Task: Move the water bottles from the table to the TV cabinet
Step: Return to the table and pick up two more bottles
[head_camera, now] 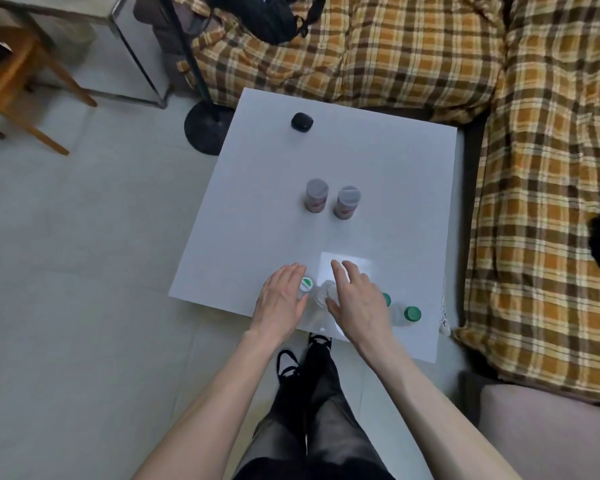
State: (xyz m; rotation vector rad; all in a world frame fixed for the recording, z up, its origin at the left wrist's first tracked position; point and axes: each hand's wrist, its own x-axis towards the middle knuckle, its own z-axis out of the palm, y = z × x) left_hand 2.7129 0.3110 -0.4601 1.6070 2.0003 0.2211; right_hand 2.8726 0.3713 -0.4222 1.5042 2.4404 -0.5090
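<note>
Several clear water bottles stand in a row along the near edge of the white table (pixel 257 209). One with a white and green cap (pixel 306 284) sits just right of my left hand (pixel 280 303). A bottle with a clear cap (pixel 326 295) stands between my two hands. My right hand (pixel 357 299) hovers over it with fingers spread and hides most of a green-capped bottle (pixel 386 299). Another green-capped bottle (pixel 411 315) stands free to the right. Both hands are open; neither is closed around a bottle.
Two small jars with grey lids (pixel 316 195) (pixel 347 201) stand mid-table, and a black round object (pixel 302 122) lies at the far end. A plaid-covered sofa (pixel 534 168) wraps the far and right sides. A black lamp base (pixel 205 128) and wooden chair (pixel 21 84) stand to the left.
</note>
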